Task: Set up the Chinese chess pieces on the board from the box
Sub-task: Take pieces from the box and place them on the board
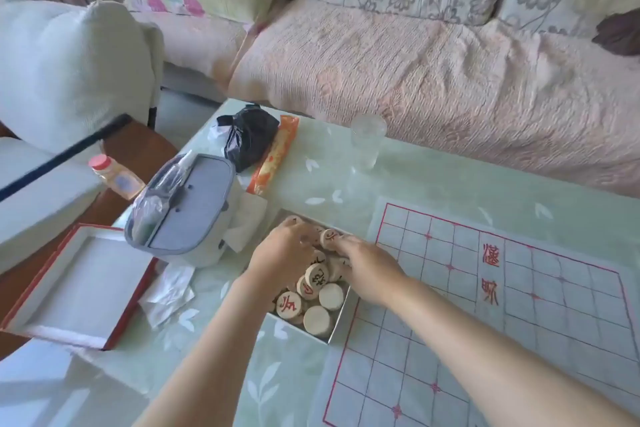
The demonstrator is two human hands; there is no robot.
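Observation:
An open white box full of round wooden chess pieces sits on the table, just left of the paper board with red grid lines. Nothing stands on the board. Both hands reach into the box's far half. My left hand has its fingers curled down among the pieces. My right hand pinches a tilted piece with a red character at its fingertips. Whether the left hand holds a piece is hidden by its own fingers.
The box lid lies open-side up at the left. A grey pouch, black bag, orange packet, small bottle and drinking glass stand beyond the box. A sofa lines the table's far side.

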